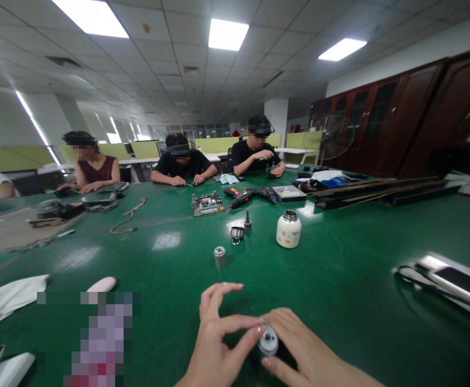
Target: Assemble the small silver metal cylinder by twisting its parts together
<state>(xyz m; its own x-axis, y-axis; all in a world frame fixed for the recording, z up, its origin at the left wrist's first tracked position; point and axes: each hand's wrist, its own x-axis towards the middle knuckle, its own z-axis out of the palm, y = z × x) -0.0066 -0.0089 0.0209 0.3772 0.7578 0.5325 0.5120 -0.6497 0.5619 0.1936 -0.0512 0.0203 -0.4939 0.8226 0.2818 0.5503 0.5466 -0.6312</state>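
A small silvery metal cylinder [268, 341], with a dark hub in its pale top, stands at the near edge of the green table. My right hand [299, 344] is closed around it, thumb in front and fingers behind. My left hand [226, 333] pinches thumb and index finger together at the cylinder's upper left rim, its other fingers raised. Whatever lies between those fingertips is too small to make out. A similar metal cylinder [219, 257] stands farther ahead. Beyond it are a small steel cup-like part [237, 233] and a dark stepped metal piece [248, 220].
A cream bottle [288, 230] without a lid stands ahead to the right. Farther back lie a circuit board [208, 204], power drills [240, 198] and a flat box [289, 193]. A device with a black strap [456, 285] is at right. Several people sit across the table [339, 258].
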